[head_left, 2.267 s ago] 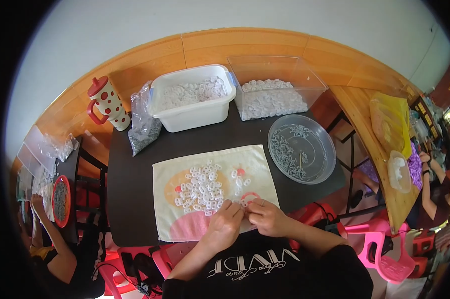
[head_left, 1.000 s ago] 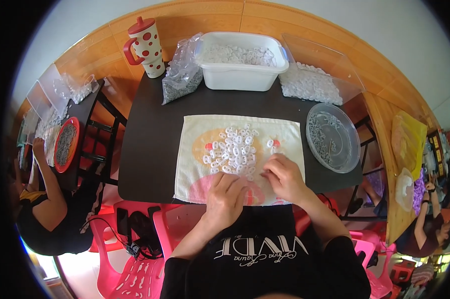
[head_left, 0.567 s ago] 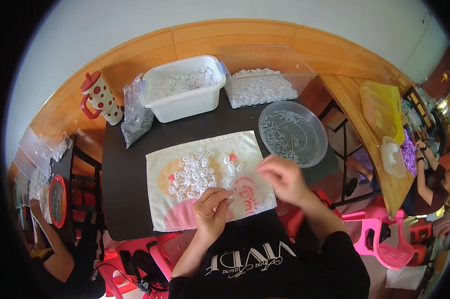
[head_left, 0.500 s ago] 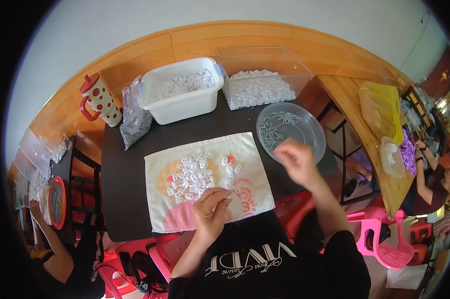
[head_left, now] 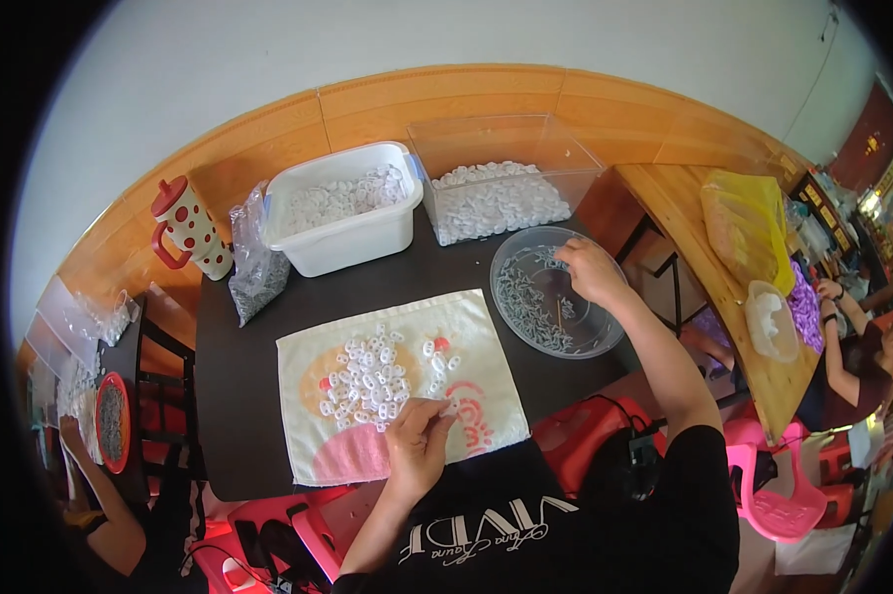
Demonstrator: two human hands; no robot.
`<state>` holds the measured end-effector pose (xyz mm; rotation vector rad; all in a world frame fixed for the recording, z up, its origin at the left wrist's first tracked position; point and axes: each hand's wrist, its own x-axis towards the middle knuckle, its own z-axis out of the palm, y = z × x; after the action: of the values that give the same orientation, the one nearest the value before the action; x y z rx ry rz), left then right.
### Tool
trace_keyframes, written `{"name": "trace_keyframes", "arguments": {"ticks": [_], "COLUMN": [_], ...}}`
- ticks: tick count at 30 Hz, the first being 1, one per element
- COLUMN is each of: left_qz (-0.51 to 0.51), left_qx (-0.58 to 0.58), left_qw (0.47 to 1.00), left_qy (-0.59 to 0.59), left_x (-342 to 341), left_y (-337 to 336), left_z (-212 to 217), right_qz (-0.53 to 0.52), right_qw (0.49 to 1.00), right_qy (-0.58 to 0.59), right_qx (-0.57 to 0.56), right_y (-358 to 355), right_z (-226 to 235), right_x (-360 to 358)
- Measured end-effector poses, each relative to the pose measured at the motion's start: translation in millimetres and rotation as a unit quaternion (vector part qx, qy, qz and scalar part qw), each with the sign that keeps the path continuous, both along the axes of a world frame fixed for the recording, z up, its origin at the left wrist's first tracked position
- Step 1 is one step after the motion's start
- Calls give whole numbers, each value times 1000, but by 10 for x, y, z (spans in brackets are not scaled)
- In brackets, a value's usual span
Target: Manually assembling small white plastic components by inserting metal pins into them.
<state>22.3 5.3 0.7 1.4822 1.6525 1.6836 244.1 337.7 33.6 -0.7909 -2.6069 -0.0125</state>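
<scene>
My left hand (head_left: 417, 443) is pinched over the near edge of a printed cream towel (head_left: 298, 381), with a small white plastic piece (head_left: 452, 406) at its fingertips. Beyond it on the towel lies a pile of small white oval plastic pieces (head_left: 367, 376), and a few more (head_left: 436, 361) sit apart to the right. Over at the right, my right hand (head_left: 593, 272) reaches into a round clear tray (head_left: 605, 342). Its fingers are drawn together near the far rim; whatever they pinch is too small to make out. Thin grey screw-like parts (head_left: 535, 307) are scattered in the tray.
Along the back stand a polka-dot tumbler (head_left: 191, 228), a bag of grey parts (head_left: 258, 267), a white tub (head_left: 352, 243) and a clear bin (head_left: 501, 203), both with white pieces. A person works at a table on the left; another sits far right. Pink stools (head_left: 778, 485) stand nearby.
My right hand has moved from the tray's near edge to its far side. The left hand keeps its pinch above the towel. The whole view has shifted slightly.
</scene>
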Motion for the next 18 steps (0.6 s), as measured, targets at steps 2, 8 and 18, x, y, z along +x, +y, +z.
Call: {"name": "trace_keyframes", "arguments": {"ticks": [2,8,18], "left_qz": [-4,-21,-16], "left_qx": [1,-26,7], "left_qw": [1000,999,1000], "left_qy": [10,16,-22], "left_x": [-16,-29,-14], "left_y": [14,-1,-4], "left_z": [8,11,-9], "right_qz": [-16,23,-38], "right_qw": [998,979,999], "right_qy": [-52,140,-26], "right_qx": [21,-144,-26], "right_y": [-31,-202,-358], "right_z": [-95,-65,47], "right_x": [9,99,66]}}
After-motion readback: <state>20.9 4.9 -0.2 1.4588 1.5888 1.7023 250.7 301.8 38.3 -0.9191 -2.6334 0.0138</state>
